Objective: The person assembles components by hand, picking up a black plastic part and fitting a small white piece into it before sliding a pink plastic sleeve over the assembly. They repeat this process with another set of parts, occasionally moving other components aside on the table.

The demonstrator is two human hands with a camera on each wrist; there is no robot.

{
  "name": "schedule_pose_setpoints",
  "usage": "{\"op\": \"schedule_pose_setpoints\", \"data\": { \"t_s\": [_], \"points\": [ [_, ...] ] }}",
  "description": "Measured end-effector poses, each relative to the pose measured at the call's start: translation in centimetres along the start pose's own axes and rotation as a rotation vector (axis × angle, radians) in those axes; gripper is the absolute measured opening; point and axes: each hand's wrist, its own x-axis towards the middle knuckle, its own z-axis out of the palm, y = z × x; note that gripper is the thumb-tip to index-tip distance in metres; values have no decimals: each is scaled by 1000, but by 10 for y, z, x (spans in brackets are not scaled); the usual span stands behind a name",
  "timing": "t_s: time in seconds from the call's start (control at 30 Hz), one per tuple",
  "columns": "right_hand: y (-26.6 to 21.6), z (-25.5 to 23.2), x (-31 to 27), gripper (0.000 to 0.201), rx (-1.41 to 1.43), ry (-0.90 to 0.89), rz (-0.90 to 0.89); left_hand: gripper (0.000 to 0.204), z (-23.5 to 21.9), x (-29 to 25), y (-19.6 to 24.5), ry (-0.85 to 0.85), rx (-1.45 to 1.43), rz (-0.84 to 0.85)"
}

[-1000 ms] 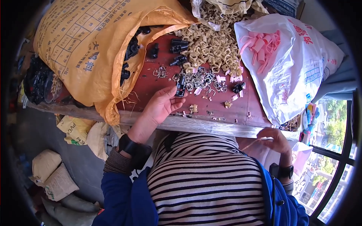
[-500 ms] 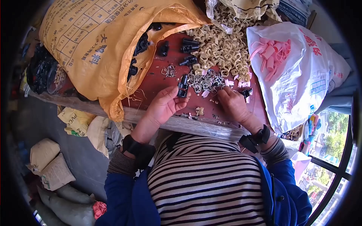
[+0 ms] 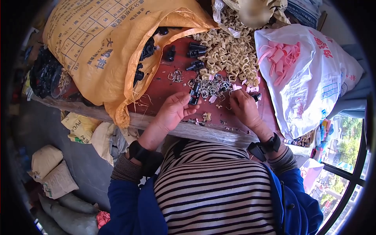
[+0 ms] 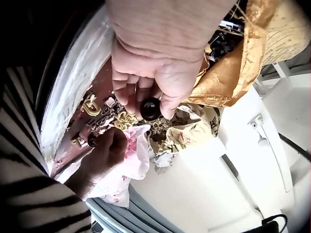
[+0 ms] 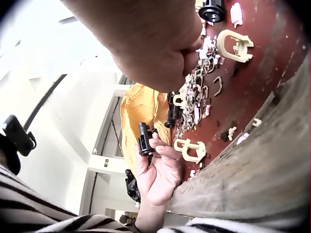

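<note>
Under the right hand (image 3: 243, 106), its pick stays hidden.

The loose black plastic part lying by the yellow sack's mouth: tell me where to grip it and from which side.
Pinch the black plastic part across its narrow middle, coming straight down from above. It lies flat and alone on the red table, so both long sides look free. The sack crowds its left, so approaching from the right with the right hand seems easier; the left hand already holds a similar black piece.

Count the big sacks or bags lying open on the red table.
2 for sure: the yellow woven sack at the left, the white plastic bag at the right. A third, partly cut off, may sit at the top edge.
</note>
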Motion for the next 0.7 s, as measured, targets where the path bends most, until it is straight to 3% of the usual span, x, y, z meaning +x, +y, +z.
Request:
{"op": "schedule_pose_setpoints", "data": {
  "t_s": [0.13, 0.23, 0.47, 0.7],
  "points": [
    [-7, -7, 3, 15, 15, -26, -10, 22, 3, -1, -3, 12, 48, 3],
    [-10, -9, -11, 18, -170, -183, 15, 22, -1, -1, -3, 21, 5, 20],
    [-7, 6, -24, 22, -193, -174, 70, 21, -4, 1, -5, 19, -23, 19],
    [-6, 8, -20, 18, -134, -71, -23, 19, -3, -1, -4, 13, -6, 44]
  ]
}}
